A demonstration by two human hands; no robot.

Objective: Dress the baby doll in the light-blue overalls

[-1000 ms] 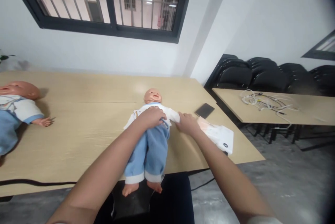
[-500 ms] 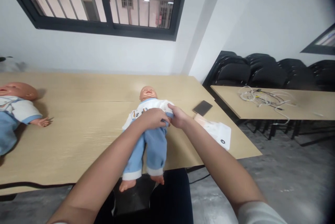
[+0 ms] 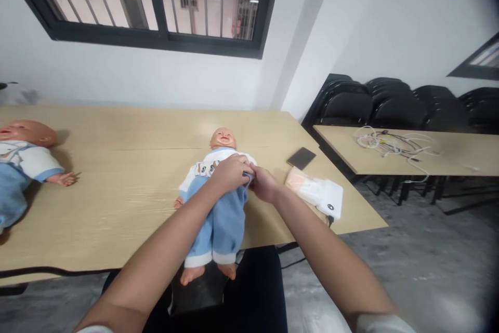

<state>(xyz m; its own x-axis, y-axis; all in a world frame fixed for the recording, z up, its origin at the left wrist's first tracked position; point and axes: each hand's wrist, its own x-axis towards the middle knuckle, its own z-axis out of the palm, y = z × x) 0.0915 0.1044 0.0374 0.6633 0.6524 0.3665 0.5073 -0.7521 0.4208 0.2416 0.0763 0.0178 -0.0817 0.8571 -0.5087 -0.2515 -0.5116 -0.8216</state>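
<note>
A baby doll (image 3: 230, 208) in a white top and blue trousers lies on its back, its head away from me and its feet past the table's near edge. My left hand (image 3: 233, 173) reaches across the doll's chest, with closed fingers at the blue cuff (image 3: 246, 176) of the sleeve on the right side. Against the same cuff, my right hand (image 3: 263, 182) pinches the cloth from the outer side. The doll's hand on that side is hidden by my fingers. Its other hand (image 3: 178, 202) shows beside the trousers.
Another similarly dressed doll (image 3: 29, 161) lies at the left of the table (image 3: 117, 203). A dark phone (image 3: 301, 158), a tissue pack (image 3: 298, 182) and a white device (image 3: 331, 199) with a cable are on the right. Beyond, a second table (image 3: 452, 164) holds tangled cables (image 3: 384, 145) before stacked black chairs (image 3: 397, 109).
The doll has turned slightly, its head shifting right and its feet closer together. My left hand has moved up and right, nearer my right hand at the cuff. The doll's other hand has come into sight.
</note>
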